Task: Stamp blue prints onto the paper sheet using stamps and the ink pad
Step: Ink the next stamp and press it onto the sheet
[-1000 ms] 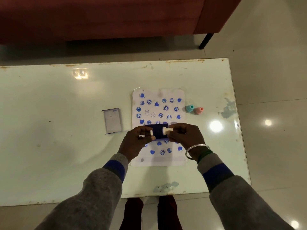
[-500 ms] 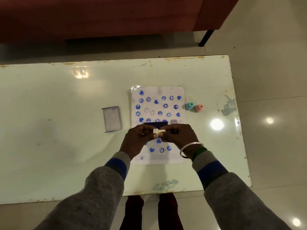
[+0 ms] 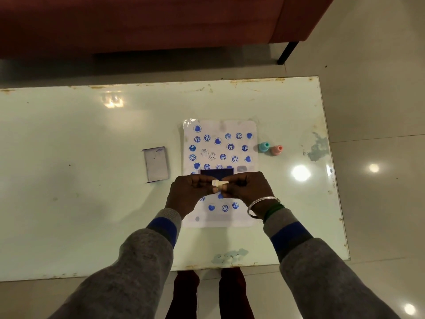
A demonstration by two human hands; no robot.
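The white paper sheet (image 3: 220, 217) lies on the table, covered with several blue heart and smiley prints. My left hand (image 3: 188, 194) and my right hand (image 3: 247, 192) meet above its lower half. Both pinch a small white stamp (image 3: 219, 183) that lies sideways between the fingertips. The dark blue ink pad (image 3: 217, 173) shows just beyond my knuckles, over the sheet, its near edge hidden by my hands. A teal stamp (image 3: 263, 147) and an orange stamp (image 3: 276, 150) stand upright right of the sheet.
The ink pad's lid (image 3: 156, 164) lies left of the sheet on the pale glass table (image 3: 80, 180). A red sofa (image 3: 138, 24) stands beyond the far edge. The table's right edge is close to the two standing stamps. My legs show under the near edge.
The white stamp has come off the ink pad. My hands have drawn together and toward me, both now pinching the stamp, and the pad shows beyond them.
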